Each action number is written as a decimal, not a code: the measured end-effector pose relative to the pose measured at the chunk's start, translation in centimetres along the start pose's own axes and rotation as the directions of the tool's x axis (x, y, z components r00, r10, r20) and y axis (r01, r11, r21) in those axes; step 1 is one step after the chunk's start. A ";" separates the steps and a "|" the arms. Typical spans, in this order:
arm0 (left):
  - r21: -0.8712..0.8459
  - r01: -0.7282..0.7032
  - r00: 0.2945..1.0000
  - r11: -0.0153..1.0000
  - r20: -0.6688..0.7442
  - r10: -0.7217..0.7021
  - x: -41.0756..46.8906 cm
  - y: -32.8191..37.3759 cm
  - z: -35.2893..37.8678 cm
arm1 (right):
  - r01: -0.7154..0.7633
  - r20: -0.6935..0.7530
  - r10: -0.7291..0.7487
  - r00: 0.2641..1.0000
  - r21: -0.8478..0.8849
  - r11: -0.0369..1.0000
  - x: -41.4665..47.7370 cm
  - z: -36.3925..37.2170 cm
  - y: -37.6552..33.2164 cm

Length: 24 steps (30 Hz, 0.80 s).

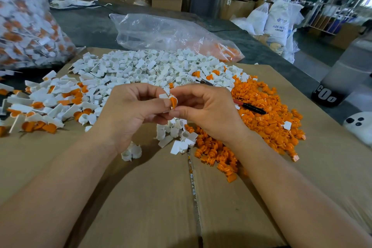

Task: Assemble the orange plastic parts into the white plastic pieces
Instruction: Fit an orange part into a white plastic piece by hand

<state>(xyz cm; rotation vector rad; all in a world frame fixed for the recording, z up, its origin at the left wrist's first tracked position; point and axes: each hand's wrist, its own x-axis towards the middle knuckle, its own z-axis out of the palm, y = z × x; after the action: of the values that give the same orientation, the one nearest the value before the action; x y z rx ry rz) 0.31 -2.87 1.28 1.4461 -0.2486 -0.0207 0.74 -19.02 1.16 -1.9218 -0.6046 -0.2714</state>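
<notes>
Above the cardboard, my left hand [128,115] and my right hand [205,112] meet fingertip to fingertip. Between them sits a small white piece [163,96] with an orange part [173,102] against it; the left hand pinches the white piece, the right pinches the orange part. Whether the two are joined is hidden by my fingers. A heap of loose white pieces [145,68] lies behind my hands. Loose orange parts [267,115] are piled to the right. Joined white-and-orange pieces [46,104] spread out on the left.
Flattened cardboard [153,197] covers the work surface. A black marker [253,107] lies on the orange pile. A clear bag [169,32] lies at the back; a full bag of joined pieces [26,20] stands far left. A few white pieces [175,135] sit under my hands.
</notes>
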 end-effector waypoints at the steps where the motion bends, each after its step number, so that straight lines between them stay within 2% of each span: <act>1: -0.006 0.004 1.000 1.000 -0.001 -0.004 0.0 0.0 0.0 | -0.006 0.003 0.006 1.000 0.005 1.000 0.0 0.0 0.0; 9: 0.002 0.066 0.998 0.998 -0.013 -0.066 0.0 0.2 0.0 | 0.035 0.021 -0.036 0.999 0.037 0.999 0.0 0.2 -0.2; 15: 0.013 0.146 0.988 0.989 -0.053 -0.146 0.1 0.2 0.0 | 0.016 0.023 -0.016 1.000 -0.007 1.000 0.0 0.3 0.2; 24: -0.003 0.153 0.987 0.988 -0.047 -0.153 0.2 0.2 -0.2 | 0.023 0.016 -0.022 1.000 -0.069 0.997 0.0 0.2 0.2</act>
<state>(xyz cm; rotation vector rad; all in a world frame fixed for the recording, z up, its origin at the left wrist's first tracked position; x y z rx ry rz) 0.46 -2.70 1.52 1.4618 -0.0985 -0.1114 0.87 -18.90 0.93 -1.9858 -0.6345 -0.2950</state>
